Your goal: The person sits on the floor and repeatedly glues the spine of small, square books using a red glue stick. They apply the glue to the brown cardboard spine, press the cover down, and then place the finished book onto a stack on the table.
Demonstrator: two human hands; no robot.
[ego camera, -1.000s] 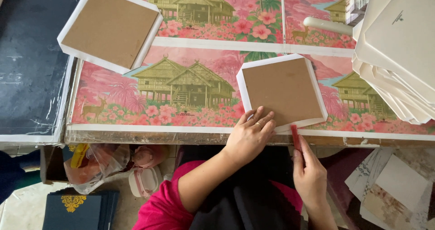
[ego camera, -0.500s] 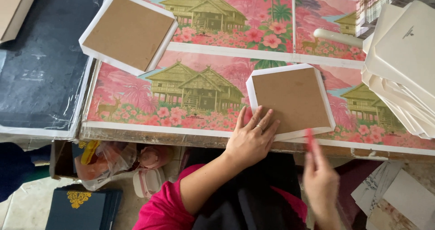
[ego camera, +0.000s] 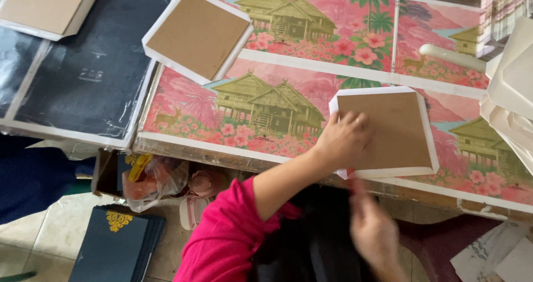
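Grip first: the left hand point(ego camera: 345, 140) lies palm-down with fingers curled and spread on the near-left part of the square brown board point(ego camera: 388, 131), pressing it flat rather than closing around anything, so nothing is clasped in it. Under and around that board a white paper wrap point(ego camera: 427, 132) shows as a folded border with mitred corners, and the whole piece rests on the table point(ego camera: 233, 157) at its front edge, on a pink floral cover printed with houses. Judging by its flat, crisp look, the board is probably light and stiff, greyboard of the kind used for covers; the paper flaps look thin, easily creased, and perhaps tacky if glued. A flat palm on the face or a pinch at the edges, away from the folded corners, would seem the safest hold. From the pressing hand the forearm runs back and down to a bright pink sleeve point(ego camera: 227, 237), the wrist roughly straight. Below the grip and past the table edge, the right hand point(ego camera: 373, 232) hangs blurred in the air; I cannot tell whether it is clenched or loose, or whether it holds something. Far up-left of the grip lies a second wrapped board point(ego camera: 197, 35).
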